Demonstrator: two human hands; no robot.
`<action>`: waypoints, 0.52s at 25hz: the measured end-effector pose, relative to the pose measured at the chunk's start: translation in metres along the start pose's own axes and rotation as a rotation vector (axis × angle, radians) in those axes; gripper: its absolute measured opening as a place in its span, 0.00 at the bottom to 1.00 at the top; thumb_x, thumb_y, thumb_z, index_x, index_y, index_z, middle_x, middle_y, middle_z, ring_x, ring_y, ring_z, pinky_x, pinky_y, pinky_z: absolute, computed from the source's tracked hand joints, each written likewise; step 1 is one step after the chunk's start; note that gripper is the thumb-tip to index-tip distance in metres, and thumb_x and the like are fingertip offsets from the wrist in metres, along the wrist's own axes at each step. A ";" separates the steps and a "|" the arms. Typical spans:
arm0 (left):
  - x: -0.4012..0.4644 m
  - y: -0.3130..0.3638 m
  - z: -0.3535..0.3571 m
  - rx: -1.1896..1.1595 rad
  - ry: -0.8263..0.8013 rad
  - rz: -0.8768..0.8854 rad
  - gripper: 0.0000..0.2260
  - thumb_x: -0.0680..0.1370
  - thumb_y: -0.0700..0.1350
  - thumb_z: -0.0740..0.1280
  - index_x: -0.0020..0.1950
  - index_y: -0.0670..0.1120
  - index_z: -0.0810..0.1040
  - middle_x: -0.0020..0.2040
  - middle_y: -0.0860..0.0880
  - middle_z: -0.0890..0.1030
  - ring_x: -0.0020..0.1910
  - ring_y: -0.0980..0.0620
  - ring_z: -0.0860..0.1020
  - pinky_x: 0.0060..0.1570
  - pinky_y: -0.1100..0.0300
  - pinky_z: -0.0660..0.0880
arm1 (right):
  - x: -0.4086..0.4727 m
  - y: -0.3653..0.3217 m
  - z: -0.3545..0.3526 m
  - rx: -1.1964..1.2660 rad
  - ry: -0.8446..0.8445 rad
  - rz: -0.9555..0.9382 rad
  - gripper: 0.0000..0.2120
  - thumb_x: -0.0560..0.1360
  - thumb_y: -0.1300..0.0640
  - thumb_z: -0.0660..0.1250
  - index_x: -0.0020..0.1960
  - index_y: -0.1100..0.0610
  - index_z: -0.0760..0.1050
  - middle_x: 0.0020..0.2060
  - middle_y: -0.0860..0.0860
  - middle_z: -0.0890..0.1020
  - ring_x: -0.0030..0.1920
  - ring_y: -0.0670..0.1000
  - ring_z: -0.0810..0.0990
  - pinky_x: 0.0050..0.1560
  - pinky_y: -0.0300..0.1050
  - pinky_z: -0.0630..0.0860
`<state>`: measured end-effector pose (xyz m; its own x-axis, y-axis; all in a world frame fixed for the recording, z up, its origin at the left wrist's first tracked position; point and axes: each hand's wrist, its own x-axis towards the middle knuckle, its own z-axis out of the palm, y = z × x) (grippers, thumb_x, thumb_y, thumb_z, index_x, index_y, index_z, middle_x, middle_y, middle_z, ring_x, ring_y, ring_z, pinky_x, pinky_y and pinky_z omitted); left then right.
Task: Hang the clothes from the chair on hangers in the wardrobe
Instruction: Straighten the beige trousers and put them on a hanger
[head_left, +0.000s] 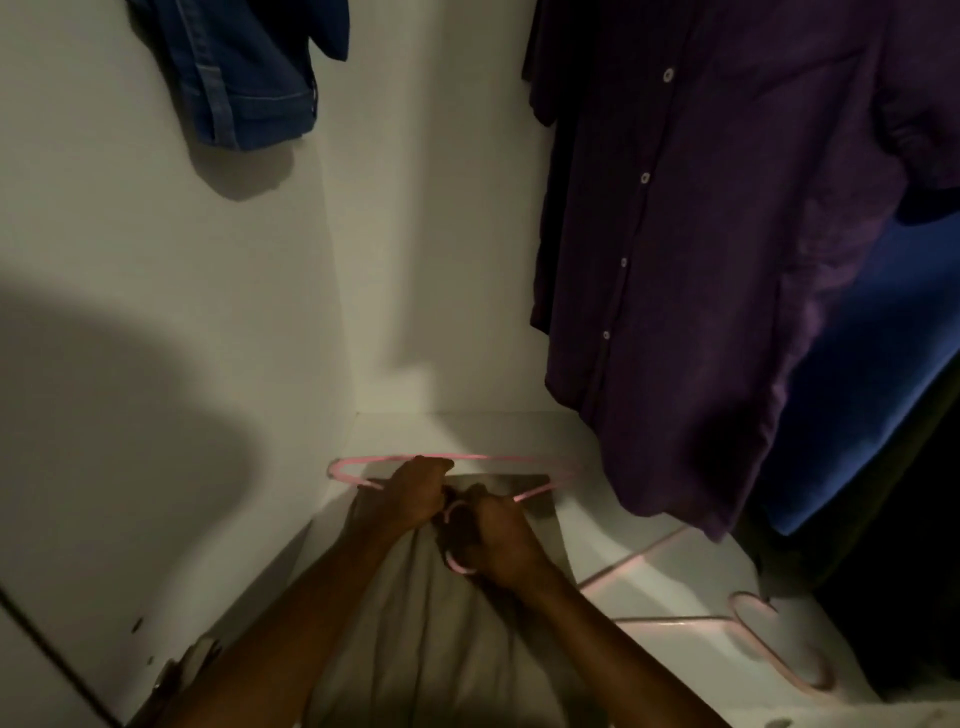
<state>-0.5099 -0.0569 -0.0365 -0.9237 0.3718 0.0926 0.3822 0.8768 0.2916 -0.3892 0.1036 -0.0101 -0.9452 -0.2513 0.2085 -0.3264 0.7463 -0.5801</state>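
Our left hand (410, 493) is curled around the upper bar of a pink hanger (353, 475), gripping it near the middle. Our right hand (493, 535) sits just beside it at 4 o'clock, fingers curled around the hook and neck of the same hanger, with grey-beige fabric bunched under the grip. The two hands are nearly touching.

The hanger lies roughly flat on the white wardrobe shelf (519, 436), its wide bar toward 12 o'clock and its hook toward us. A beige garment (441, 649) runs from the hanger toward 6 o'clock between our forearms, with its far edge lying inside the hanger frame. We cannot tell how far the hanger is threaded into it.

At 4 o'clock from the hands, a second pink hanger (748, 623) lies on the shelf, apart from the hands.

At 1 o'clock, a purple buttoned shirt (701, 260) hangs down, its hem near the shelf. A blue garment (857, 389) hangs just behind it at 3 o'clock. At 11 o'clock, a denim garment (244, 67) hangs against the white side wall (156, 260).
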 end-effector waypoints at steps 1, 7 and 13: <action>0.003 0.001 0.001 0.024 -0.028 0.005 0.23 0.79 0.45 0.70 0.74 0.44 0.74 0.72 0.42 0.75 0.71 0.43 0.74 0.71 0.50 0.68 | 0.001 0.000 -0.001 0.034 0.065 -0.006 0.15 0.70 0.53 0.75 0.53 0.57 0.78 0.50 0.53 0.85 0.48 0.52 0.84 0.48 0.42 0.79; 0.016 -0.007 -0.031 -0.067 -0.191 0.030 0.21 0.70 0.46 0.80 0.62 0.44 0.82 0.57 0.47 0.83 0.53 0.48 0.82 0.53 0.58 0.78 | -0.003 0.013 0.010 0.032 0.033 -0.099 0.11 0.75 0.54 0.73 0.58 0.50 0.82 0.52 0.47 0.84 0.48 0.44 0.83 0.52 0.40 0.80; 0.014 -0.004 -0.041 -0.303 -0.263 0.083 0.06 0.72 0.44 0.77 0.44 0.52 0.82 0.44 0.52 0.84 0.42 0.55 0.83 0.40 0.63 0.75 | 0.003 0.014 0.012 -0.007 0.191 -0.160 0.11 0.79 0.47 0.67 0.59 0.45 0.83 0.54 0.44 0.86 0.49 0.39 0.83 0.53 0.41 0.81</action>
<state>-0.5259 -0.0675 0.0024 -0.8363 0.5375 -0.1078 0.3935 0.7254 0.5647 -0.3969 0.1061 -0.0273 -0.8621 -0.2466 0.4426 -0.4713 0.7109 -0.5220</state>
